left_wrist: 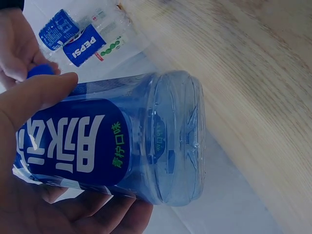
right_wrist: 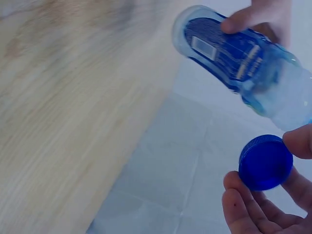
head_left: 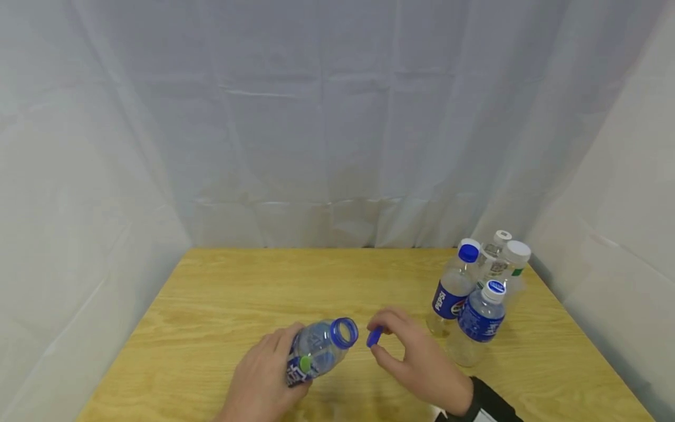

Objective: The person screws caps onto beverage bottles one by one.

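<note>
My left hand [head_left: 267,372] grips a clear plastic bottle [head_left: 319,349] around its dark blue label. The bottle tilts, with its uncapped blue mouth toward the right. In the left wrist view the bottle's label [left_wrist: 80,141] carries white characters and small green ones, and thumb and fingers lie around it. My right hand [head_left: 416,360] pinches a blue screw cap [head_left: 374,336] between thumb and fingers, a short gap away from the bottle's mouth. The right wrist view shows the hollow inside of the cap [right_wrist: 266,163].
At the right of the wooden table [head_left: 221,287] several bottles stand close together. Among them are a Pepsi bottle [head_left: 449,299] with a blue cap and a blue-labelled bottle [head_left: 480,321] with a white cap. White sheeting [head_left: 295,140] hangs behind and at both sides.
</note>
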Demonstrator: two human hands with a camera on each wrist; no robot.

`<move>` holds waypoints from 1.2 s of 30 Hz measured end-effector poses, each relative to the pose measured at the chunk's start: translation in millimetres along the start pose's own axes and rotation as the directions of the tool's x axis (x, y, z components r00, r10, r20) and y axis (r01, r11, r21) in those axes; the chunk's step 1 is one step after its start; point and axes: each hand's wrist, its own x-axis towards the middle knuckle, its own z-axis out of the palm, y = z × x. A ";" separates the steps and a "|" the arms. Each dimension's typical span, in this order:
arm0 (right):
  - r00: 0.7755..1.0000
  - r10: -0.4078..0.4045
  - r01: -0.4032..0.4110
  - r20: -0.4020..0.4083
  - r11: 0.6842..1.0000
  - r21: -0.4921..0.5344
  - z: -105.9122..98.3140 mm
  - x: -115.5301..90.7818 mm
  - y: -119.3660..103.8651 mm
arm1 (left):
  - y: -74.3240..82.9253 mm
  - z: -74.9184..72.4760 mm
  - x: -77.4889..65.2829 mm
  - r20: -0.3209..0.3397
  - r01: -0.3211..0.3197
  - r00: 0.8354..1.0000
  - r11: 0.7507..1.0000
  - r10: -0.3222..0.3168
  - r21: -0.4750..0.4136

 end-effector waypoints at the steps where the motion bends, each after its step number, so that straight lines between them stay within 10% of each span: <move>1: 0.999 -0.029 0.029 -0.034 1.000 0.002 -1.6 0.6 -1.6 | 0.0 -0.3 0.3 0.003 0.001 1.000 1.000 -0.001 -0.001; 13: 0.983 -0.055 0.057 -0.173 0.998 0.011 -9.3 -6.6 -20.9 | 2.0 2.2 -3.3 0.079 0.025 0.997 1.000 -0.024 -0.014; 36: 0.977 -0.209 0.209 -0.029 0.978 -0.023 -11.3 -4.3 -26.7 | 10.2 2.8 0.0 0.023 -0.087 0.996 0.995 0.086 0.046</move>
